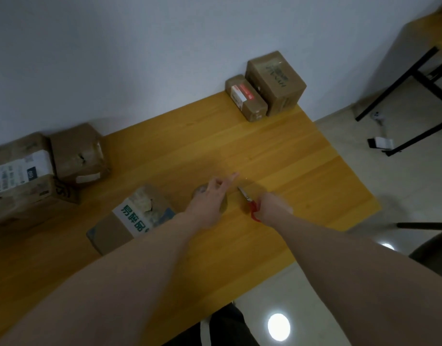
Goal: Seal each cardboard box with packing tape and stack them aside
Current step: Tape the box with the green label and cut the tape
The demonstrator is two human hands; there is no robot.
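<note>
On the yellow wooden table (290, 156), my left hand (211, 198) rests over a brown roll of packing tape (223, 204), fingers spread and mostly straight. My right hand (271, 207) grips the red handles of a pair of scissors (248, 202), blades pointing away along the table. A cardboard box with a white and green printed label (132, 218) lies just left of my left arm. Two boxes (267, 83) stand side by side at the far right corner against the wall. Two more boxes (40, 166) sit at the far left.
The table's right edge drops to a pale tiled floor (402, 186). Black metal table legs (415, 78) stand at the right, and a dark chair (432, 253) is near my right arm. A white wall (140, 58) runs behind the table.
</note>
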